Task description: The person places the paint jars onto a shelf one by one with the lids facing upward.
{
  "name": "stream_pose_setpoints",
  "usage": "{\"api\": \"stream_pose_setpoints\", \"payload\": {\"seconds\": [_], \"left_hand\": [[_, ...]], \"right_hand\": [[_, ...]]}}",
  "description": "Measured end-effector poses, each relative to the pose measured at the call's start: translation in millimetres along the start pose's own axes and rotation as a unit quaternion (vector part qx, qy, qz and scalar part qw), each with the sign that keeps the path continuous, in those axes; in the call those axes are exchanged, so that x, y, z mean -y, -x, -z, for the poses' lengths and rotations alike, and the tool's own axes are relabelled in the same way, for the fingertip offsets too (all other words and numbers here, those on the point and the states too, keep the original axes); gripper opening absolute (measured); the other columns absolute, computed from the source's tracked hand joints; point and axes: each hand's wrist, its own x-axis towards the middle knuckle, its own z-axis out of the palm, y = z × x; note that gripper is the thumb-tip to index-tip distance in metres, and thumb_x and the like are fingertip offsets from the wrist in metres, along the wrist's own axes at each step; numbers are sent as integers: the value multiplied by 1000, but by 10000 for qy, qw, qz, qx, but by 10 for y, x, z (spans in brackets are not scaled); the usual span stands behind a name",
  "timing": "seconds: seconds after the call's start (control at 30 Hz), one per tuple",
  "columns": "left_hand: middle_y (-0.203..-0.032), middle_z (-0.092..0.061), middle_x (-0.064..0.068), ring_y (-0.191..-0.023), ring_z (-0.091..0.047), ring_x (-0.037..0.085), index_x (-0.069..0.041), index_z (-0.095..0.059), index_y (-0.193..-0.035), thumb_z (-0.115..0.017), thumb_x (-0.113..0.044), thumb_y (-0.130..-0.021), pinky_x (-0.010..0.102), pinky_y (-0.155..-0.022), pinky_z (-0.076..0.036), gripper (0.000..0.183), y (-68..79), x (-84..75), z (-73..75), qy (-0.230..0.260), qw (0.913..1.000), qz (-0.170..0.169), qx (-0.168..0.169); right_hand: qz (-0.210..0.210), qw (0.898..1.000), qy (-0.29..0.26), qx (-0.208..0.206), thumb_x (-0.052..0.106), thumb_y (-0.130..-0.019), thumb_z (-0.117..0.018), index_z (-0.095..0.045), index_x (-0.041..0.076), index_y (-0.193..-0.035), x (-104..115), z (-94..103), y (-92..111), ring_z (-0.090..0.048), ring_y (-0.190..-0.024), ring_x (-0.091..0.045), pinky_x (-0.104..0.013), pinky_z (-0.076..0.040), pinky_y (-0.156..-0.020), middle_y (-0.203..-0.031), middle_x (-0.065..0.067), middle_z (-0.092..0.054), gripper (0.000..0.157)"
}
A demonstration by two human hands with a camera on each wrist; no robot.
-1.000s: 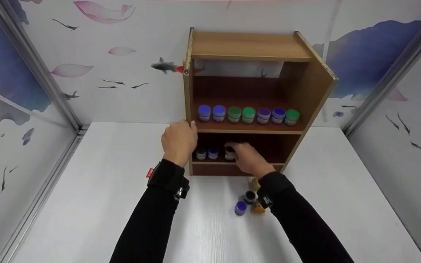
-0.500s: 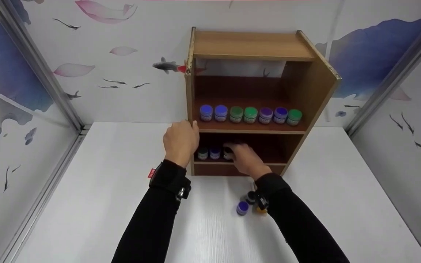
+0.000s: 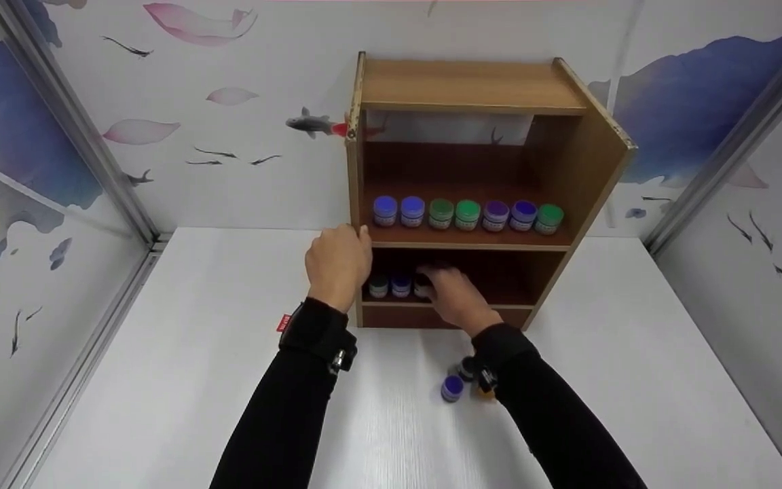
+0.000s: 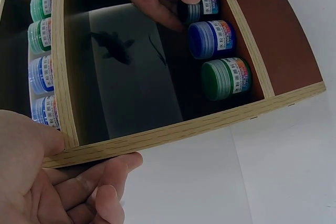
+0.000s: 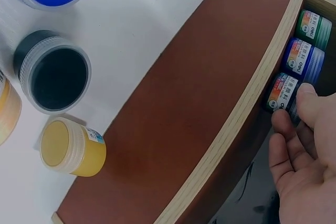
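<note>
My left hand point(image 3: 338, 265) grips the left side panel of a small wooden shelf point(image 3: 472, 83); in the left wrist view the thumb lies on one side of the panel's edge and the fingers point(image 4: 105, 182) on the other. On the lower shelf my right hand point(image 3: 457, 297) pinches a dark paint jar point(image 5: 282, 91) between thumb and fingers. This jar stands right beside a blue paint jar point(image 4: 212, 39), with a green paint jar point(image 4: 227, 78) at the end nearest the left panel. In the head view the right hand partly hides the dark jar.
Several blue, green and purple jars point(image 3: 467, 214) line the upper shelf. On the white table point(image 3: 228, 353) before the shelf stand a blue-purple jar point(image 3: 452, 388), a black jar point(image 5: 58, 80) and yellow ones, including a yellow jar point(image 5: 79, 148) near the shelf's base. The right forearm partly covers these.
My right hand has moved slightly left with the dark jar, closing the gap to the blue jar. My left hand keeps its hold on the panel. The head view has shifted a little.
</note>
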Motion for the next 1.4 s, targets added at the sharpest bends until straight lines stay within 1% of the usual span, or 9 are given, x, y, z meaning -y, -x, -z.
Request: {"api": "stream_pose_setpoints", "payload": {"seconds": [0.17, 0.37, 0.53, 0.63, 0.73, 0.93, 1.1, 1.2, 1.4], "left_hand": [[-84, -71, 16, -71, -69, 28, 0, -68, -86, -42, -36, -104, 39, -59, -55, 48, 24, -24, -14, -7, 9999, -101, -79], [-88, -72, 17, -76, -70, 31, 0, -69, -89, -43, -36, -103, 40, -61, -56, 47, 41, -38, -13, -12, 9999, -110, -113], [-88, -72, 17, -76, -70, 30, 0, -69, -90, -43, -37, -103, 39, -61, -56, 47, 58, -24, -3, -8, 10000, -60, -73], [-90, -72, 18, -78, -70, 32, 1, -69, -92, -43, -37, -103, 40, -62, -56, 48, 61, -6, -6, 17, 10000, -44, -51], [-92, -72, 19, -80, -71, 33, 1, -69, -93, -43, -37, -103, 41, -64, -57, 48, 55, 7, -1, 19, 10000, -22, -47], [-92, -72, 20, -81, -71, 34, 2, -69, -92, -43, -36, -103, 42, -64, -57, 48, 40, 7, 9, 15, 9999, -43, -117], [-90, -72, 19, -78, -70, 33, 1, -69, -90, -43, -36, -103, 42, -62, -56, 47, 24, -3, 6, 20, 9998, -83, -168], [-89, -72, 18, -76, -70, 31, 0, -69, -90, -42, -37, -103, 41, -61, -55, 48, 23, -5, 3, 20, 9999, -40, -127], [-91, -72, 19, -79, -70, 33, 0, -69, -90, -41, -37, -103, 41, -62, -56, 49, 23, -7, 8, -21, 10000, -22, -53]], "right_hand": [[-35, 10000, -34, 36, 23, -101, -53, -44, 12, -146, -18, 23, 34, -65, -108, -28, -41, -53, -92, -136, -15, -57, 47], [0, 9999, 78, -131, 27, -101, -54, -40, 14, -149, -68, 80, 87, -65, -110, -30, -45, -51, -95, -137, -16, -56, 52], [294, 9982, 141, -495, 22, -100, -55, -48, 11, -143, -138, 150, 175, -59, -122, -30, -45, -49, -100, -138, -14, -57, 45], [485, 9964, 172, -675, 20, -99, -57, -53, 10, -138, -191, 185, 246, -58, -124, -29, -44, -48, -101, -134, -13, -60, 40], [616, 9951, 227, -735, 18, -99, -58, -56, 9, -135, -242, 214, 314, -58, -123, -29, -44, -49, -100, -131, -12, -61, 37], [766, 9948, 402, -540, 16, -97, -61, -61, 9, -128, -326, 250, 446, -63, -113, -26, -42, -53, -93, -125, -10, -63, 32], [881, 9939, 585, -322, 17, -95, -63, -63, 11, -125, -360, 242, 555, -65, -109, -23, -40, -54, -93, -120, -7, -66, 30], [1043, 9920, 692, -147, 20, -95, -64, -64, 11, -124, -379, 210, 626, -66, -105, -20, -38, -55, -91, -118, -6, -67, 30], [1518, 9838, 946, 115, 21, -93, -67, -67, 12, -121, -412, 142, 769, -69, -96, -19, -35, -57, -84, -116, -4, -69, 30]]}}
